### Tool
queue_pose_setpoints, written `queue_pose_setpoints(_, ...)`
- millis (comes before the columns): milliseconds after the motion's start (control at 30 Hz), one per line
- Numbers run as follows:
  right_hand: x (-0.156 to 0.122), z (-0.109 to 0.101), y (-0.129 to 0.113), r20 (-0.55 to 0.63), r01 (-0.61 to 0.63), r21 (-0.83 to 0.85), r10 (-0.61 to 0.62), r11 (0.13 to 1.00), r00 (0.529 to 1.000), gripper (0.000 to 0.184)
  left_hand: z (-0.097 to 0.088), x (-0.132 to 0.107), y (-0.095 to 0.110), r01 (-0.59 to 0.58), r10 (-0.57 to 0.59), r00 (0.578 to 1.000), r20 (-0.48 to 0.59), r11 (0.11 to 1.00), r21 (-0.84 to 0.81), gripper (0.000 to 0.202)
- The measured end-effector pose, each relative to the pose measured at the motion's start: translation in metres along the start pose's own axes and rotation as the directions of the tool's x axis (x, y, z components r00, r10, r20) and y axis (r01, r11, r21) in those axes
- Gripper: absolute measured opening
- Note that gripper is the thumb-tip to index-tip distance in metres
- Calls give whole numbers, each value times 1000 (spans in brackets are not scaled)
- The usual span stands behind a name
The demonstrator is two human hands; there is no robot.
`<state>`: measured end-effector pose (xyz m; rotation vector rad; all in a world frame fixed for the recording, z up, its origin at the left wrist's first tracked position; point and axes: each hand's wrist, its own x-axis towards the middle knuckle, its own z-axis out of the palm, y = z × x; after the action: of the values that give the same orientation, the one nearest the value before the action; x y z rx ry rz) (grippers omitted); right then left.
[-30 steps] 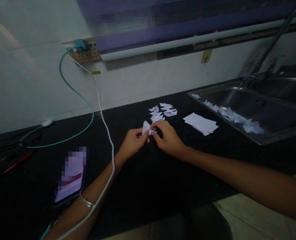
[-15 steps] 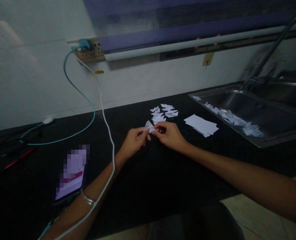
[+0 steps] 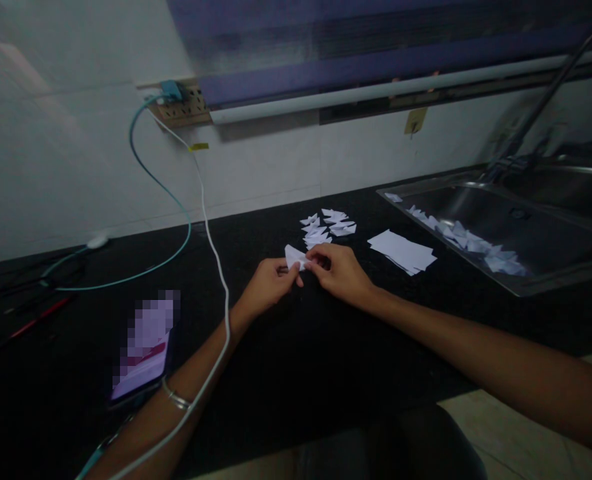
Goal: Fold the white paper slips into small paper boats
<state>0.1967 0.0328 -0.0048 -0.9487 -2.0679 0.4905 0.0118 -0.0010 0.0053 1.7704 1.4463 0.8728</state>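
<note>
From where I stand, the dark counter (image 3: 286,360) is busiest toward its far side. A white cable (image 3: 219,263) drops from the socket strip (image 3: 189,107) at upper left and runs right across the person's left forearm, lying in its way; a teal cable (image 3: 131,137) loops down beside it to the left. At lower left a lit phone (image 3: 146,347), its screen partly blurred out, lies just beside that forearm, which wears a silvery bracelet (image 3: 177,398), and a red pen-like stick (image 3: 33,320) lies at the far left. In the middle of the frame, the left hand (image 3: 272,281) and right hand (image 3: 343,275) both pinch one small folded white paper (image 3: 294,257) between their fingertips. Just beyond them sits a cluster of folded paper boats (image 3: 343,229), and right of centre a loose stack of white sheets (image 3: 403,251). Farther right, more folded papers (image 3: 469,239) line the near-left side of the steel sink (image 3: 566,233), under a slanting tap (image 3: 541,110). Half a second ago the held paper showed as a triangle with its point up; now it leans left, its top edge sloping down toward the right hand. The cluster and the stack lie as they did.
</note>
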Motion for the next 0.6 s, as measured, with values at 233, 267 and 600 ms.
queue_pose_setpoints(233, 0, -1, -1, -52, 78, 5, -78, 997, 996, 15, 1, 1, 4, 21, -21, 1000, -18, 1000, -22, 43)
queue_pose_setpoints(267, 0, -1, -1, -48, 99, 0, -99, 995, 994, 16, 2, 1, 5, 16, -17, 1000, -17, 999, -30, 44)
queue_pose_setpoints(600, -1, -1, 2, -5, 298, -86, -299, 951, 954, 29, -1, 3, 3, -85, 105, 993, 53, 953, -290, 53)
